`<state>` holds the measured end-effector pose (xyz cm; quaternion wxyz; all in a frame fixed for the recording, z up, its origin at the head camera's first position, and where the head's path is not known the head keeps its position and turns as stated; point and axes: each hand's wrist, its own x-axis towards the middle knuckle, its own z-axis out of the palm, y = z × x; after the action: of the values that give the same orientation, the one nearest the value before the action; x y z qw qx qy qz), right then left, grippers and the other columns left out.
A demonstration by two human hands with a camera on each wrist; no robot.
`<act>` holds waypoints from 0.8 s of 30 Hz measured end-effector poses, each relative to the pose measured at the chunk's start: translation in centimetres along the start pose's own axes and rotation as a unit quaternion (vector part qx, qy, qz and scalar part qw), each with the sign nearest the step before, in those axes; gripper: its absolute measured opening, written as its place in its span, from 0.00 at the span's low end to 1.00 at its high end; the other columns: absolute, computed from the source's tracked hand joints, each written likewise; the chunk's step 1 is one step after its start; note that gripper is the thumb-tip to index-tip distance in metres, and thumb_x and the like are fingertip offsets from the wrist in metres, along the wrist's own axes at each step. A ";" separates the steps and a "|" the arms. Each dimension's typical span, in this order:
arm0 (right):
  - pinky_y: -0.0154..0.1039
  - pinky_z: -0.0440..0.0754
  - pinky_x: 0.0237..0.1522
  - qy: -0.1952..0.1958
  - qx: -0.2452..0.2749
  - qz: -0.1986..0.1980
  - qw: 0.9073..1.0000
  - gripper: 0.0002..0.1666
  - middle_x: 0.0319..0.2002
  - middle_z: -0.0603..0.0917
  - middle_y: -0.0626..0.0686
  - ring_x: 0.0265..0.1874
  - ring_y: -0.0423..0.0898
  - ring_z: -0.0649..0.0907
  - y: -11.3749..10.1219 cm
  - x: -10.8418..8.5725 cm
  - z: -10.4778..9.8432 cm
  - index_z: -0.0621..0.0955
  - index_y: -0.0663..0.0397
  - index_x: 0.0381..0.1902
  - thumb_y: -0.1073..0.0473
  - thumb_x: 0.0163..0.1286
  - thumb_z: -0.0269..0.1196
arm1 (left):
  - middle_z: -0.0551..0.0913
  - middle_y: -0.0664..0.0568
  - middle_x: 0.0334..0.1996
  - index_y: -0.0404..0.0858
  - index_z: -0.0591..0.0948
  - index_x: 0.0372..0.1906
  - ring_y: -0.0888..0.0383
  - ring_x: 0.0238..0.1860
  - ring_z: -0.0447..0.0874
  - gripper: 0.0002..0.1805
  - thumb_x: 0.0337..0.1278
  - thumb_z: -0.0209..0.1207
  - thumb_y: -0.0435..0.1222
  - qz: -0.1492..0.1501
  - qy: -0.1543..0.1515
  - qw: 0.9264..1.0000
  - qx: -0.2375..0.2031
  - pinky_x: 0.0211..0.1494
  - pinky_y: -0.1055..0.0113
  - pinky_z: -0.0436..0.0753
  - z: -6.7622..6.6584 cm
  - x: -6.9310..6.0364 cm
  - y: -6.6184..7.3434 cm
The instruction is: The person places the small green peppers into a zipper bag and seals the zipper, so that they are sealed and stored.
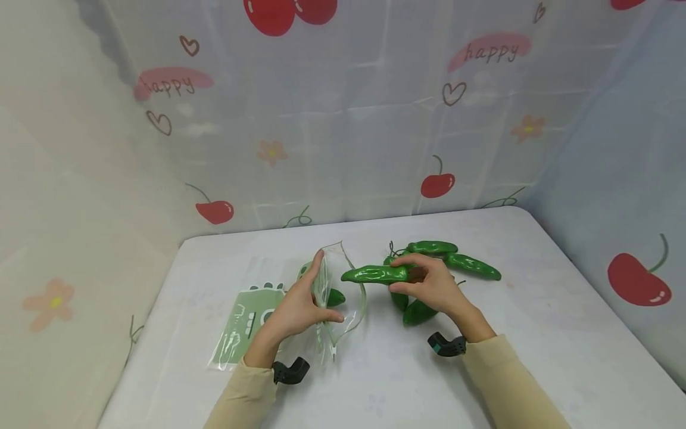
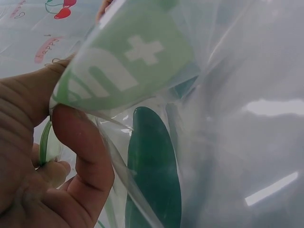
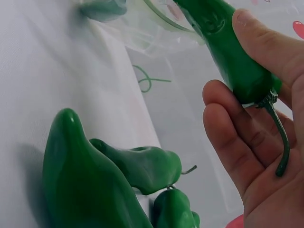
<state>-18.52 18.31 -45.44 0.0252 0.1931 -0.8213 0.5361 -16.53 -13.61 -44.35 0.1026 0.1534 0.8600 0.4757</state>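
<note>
The left hand [image 1: 298, 308] grips a clear plastic bag [image 1: 352, 322] with green print, its mouth facing right. One green pepper [image 1: 336, 298] lies inside that bag; the left wrist view shows the pepper [image 2: 153, 166] through the film beside the curled fingers. Between thumb and fingers the right hand [image 1: 435, 287] pinches another green pepper [image 1: 375, 274] near its stem end, its tip pointing left at the bag's mouth. In the right wrist view the held pepper [image 3: 232, 52] has its stem hanging over the palm of the hand [image 3: 270, 156].
Several green peppers [image 1: 473, 266] lie behind and below the right hand on the white table [image 1: 386, 381]. A flat clear bag with a green print [image 1: 241, 328] lies left of the left hand. A printed curtain [image 1: 343, 119] hangs behind the table.
</note>
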 end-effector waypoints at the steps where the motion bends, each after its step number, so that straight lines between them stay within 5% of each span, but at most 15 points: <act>1: 0.36 0.86 0.37 0.001 -0.003 -0.003 1.000 0.25 0.48 0.86 0.55 0.37 0.46 0.89 0.0 0.1 0.1 0.86 0.48 0.53 0.58 0.57 0.80 | 0.51 0.56 0.83 0.66 0.38 0.83 0.57 0.21 0.72 0.77 0.38 0.84 0.41 0.000 0.000 1.000 0.000 0.29 0.62 0.79 0.0 0.0 0.0; 11: 0.39 0.86 0.47 0.017 -0.060 -0.020 0.998 0.24 0.54 0.85 0.48 0.40 0.44 0.86 -0.4 0.7 1.0 0.87 0.40 0.51 0.55 0.57 0.80 | 0.54 0.54 0.82 0.62 0.39 0.84 0.56 0.22 0.74 0.76 0.38 0.84 0.41 0.003 0.003 1.000 0.007 0.30 0.61 0.80 0.1 0.1 0.2; 24: 0.40 0.87 0.47 0.006 -0.070 -0.043 0.997 0.23 0.58 0.83 0.49 0.43 0.44 0.84 -1.1 1.2 2.0 0.87 0.42 0.54 0.56 0.60 0.79 | 0.55 0.52 0.82 0.61 0.40 0.84 0.56 0.25 0.75 0.76 0.37 0.84 0.41 0.001 0.005 1.000 -0.001 0.34 0.62 0.80 0.2 0.0 0.2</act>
<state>-18.90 15.80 -45.05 0.0664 0.2225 -0.8475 0.4773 -16.40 -13.40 -44.26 0.0982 0.1519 0.8600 0.4771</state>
